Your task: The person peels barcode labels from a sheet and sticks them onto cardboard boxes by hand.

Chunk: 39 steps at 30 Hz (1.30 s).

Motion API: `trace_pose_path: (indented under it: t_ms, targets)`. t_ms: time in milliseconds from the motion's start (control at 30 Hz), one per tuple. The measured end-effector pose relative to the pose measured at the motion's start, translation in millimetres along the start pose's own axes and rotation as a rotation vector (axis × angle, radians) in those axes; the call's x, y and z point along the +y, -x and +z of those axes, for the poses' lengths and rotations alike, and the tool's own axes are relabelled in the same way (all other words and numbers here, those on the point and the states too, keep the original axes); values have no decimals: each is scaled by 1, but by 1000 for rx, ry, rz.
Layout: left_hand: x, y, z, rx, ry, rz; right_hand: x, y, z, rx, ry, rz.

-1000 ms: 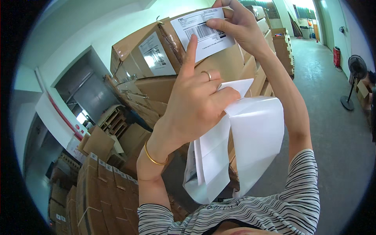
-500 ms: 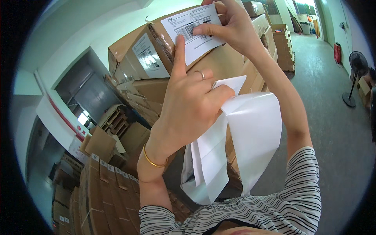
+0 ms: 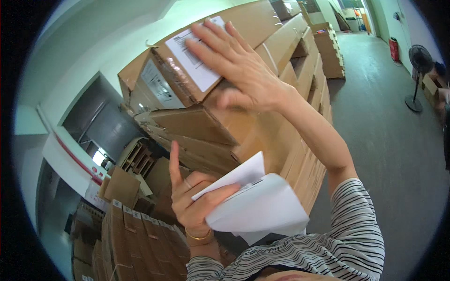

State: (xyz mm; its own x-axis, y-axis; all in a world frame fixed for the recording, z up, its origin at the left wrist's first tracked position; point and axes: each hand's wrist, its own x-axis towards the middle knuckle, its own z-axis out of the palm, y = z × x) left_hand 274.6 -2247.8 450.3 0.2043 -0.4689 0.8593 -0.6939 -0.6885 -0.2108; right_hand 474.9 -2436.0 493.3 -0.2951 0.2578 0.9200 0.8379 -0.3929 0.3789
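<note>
A white printed label [image 3: 202, 77] lies on the side of the upper cardboard box [image 3: 161, 47], close to its corner. My right hand [image 3: 234, 61] rests flat over that label with the fingers stretched out, hiding part of the print; its thumb is blurred. Around the corner, a second label [image 3: 159, 84] is on the adjoining face. Lower down and apart from the boxes, my left hand [image 3: 197, 196] grips a strip of white label sheets [image 3: 258, 206] between thumb and fingers, its index finger pointing up. The strip folds over and hangs toward my striped shirt.
More cardboard boxes [image 3: 197, 124] are stacked under the labelled one and run back to the right. Another row of cartons [image 3: 136, 234] stands at lower left. A standing fan [image 3: 420, 61] and a red fire extinguisher [image 3: 393, 49] are by the right wall.
My left hand has drawn down and away from the box with the label sheets. My right hand has gone from holding the label's edge to lying flat on it.
</note>
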Motion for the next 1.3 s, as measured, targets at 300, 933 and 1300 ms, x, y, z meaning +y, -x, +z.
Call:
trace_pose_path:
  t_ms: [300, 933, 1300]
  targets:
    - [5, 40, 23, 270, 453, -387, -108, 23, -77, -119, -427, 277]
    - [-76, 110, 20, 2, 821, -325, -221, 21, -64, -427, -244, 882]
    - [-93, 122, 7, 6, 1019, -165, -251, 29, -13, -265, -186, 770]
